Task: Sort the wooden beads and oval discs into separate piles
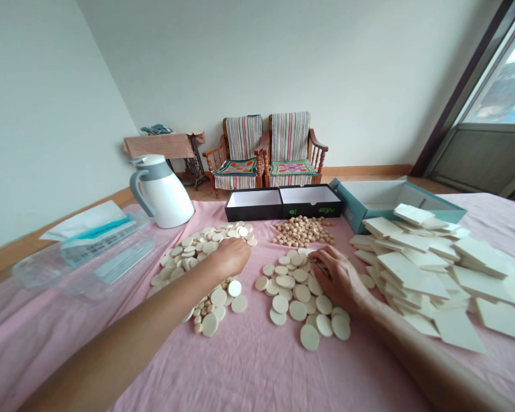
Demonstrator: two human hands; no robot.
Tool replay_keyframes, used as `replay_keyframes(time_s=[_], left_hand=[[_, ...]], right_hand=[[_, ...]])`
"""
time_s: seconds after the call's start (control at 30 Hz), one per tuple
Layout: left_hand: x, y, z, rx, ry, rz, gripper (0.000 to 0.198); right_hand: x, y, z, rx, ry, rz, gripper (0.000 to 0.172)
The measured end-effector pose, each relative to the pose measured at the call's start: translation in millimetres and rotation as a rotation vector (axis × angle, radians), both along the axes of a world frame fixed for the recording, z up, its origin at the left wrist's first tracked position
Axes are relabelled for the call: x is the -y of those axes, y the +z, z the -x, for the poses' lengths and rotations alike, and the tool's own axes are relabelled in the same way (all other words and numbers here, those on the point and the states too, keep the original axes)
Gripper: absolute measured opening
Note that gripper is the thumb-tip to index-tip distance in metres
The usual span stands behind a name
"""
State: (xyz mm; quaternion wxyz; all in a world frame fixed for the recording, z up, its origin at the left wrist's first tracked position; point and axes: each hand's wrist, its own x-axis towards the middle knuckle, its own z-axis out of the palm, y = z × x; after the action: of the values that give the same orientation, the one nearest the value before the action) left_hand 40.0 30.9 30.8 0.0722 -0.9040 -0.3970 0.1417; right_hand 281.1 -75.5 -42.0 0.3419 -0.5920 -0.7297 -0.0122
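Note:
My left hand [235, 256] is closed at the right edge of a heap of round wooden discs [189, 250]. Its fingertips point down and away, so what they hold is hidden. My right hand [338, 277] curls its fingers at the upper right of a second spread of wooden discs [301, 293]; whatever lies under the fingers cannot be made out. Beyond and between both hands is a pile of small round wooden beads [302, 230]. More small beads [203, 312] lie mixed with discs below my left forearm.
Square wooden sheets [412, 269] are heaped at the right, against a teal box [356, 214]. Two black boxes [252, 214] with white insides stand at the back. A white thermos jug [165, 194] and clear plastic packaging [107, 252] are on the left of the pink cloth [249, 372].

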Motion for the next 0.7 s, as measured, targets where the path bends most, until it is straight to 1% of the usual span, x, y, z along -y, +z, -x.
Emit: replay_keyframes(time_s=[0.1, 0.2, 0.3, 0.4, 0.47, 0.53, 0.6, 0.7], left_hand=[[-4, -1.9, -5, 0.019, 0.013, 0.012, 0.015], [-13, -3.7, -13, 0.086, 0.022, 0.020, 0.014], [-24, -3.1, -25, 0.231, 0.006, -0.009, 0.015], [-36, -0.4, -33, 0.408, 0.009, -0.092, 0.026], [-43, 1.2, -30, 0.480, 0.023, -0.134, 0.029], [-49, 1.4, -22, 0.500, 0.030, -0.143, 0.025], [-52, -0.7, -11, 0.476, 0.026, -0.119, 0.019], [-51, -8.3, 4, 0.390, 0.016, -0.060, 0.017]], right_hand=[[0, 0.5, 0, 0.003, -0.001, 0.003, 0.017], [0, 0.7, 0, 0.005, 0.001, 0.011, 0.017], [-1, -0.3, 0, 0.000, 0.002, 0.007, 0.016], [-2, -2.4, -1, -0.010, 0.016, 0.007, 0.016], [-2, -3.7, -2, -0.010, 0.021, 0.010, 0.016], [-3, -4.1, -2, -0.006, 0.017, 0.012, 0.017], [-3, -3.5, -2, -0.001, 0.014, 0.014, 0.017], [-2, -1.9, -2, 0.011, 0.022, 0.012, 0.018]])
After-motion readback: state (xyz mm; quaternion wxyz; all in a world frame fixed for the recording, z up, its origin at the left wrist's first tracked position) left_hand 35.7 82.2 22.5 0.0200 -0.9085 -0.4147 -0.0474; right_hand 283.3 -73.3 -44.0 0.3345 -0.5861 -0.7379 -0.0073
